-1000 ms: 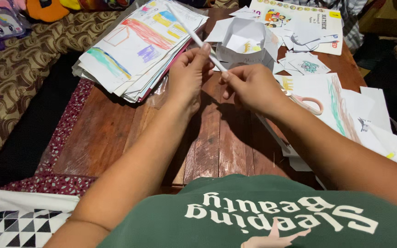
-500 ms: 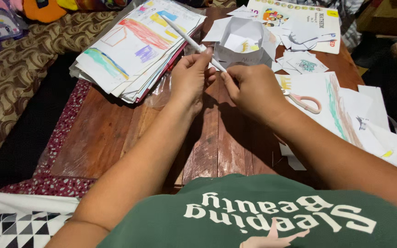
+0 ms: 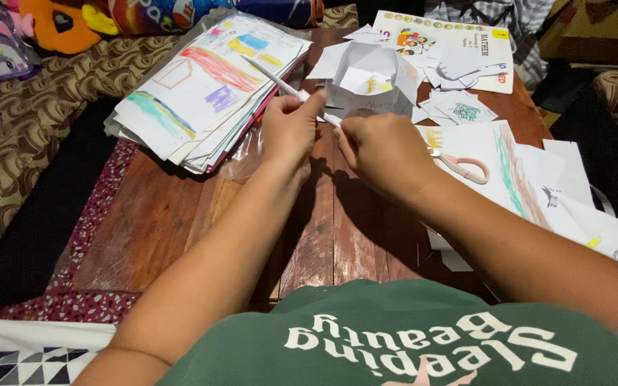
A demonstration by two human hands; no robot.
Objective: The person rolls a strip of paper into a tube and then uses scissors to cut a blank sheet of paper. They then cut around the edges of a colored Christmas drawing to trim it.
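Clearly light and easily creased, the paper roll [image 3: 280, 84] is pinched by both the left hand [image 3: 291, 132] and right hand [image 3: 384, 150]. It probably needs gentle fingertip grips near its middle.

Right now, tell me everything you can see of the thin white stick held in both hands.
The thin white stick looks like tightly rolled paper, slim and straight. It slants from upper left, above the stack of drawings, down to the right. The left hand pinches it near the middle; the right hand closes on its lower end, which is hidden. It is held above the wooden table.
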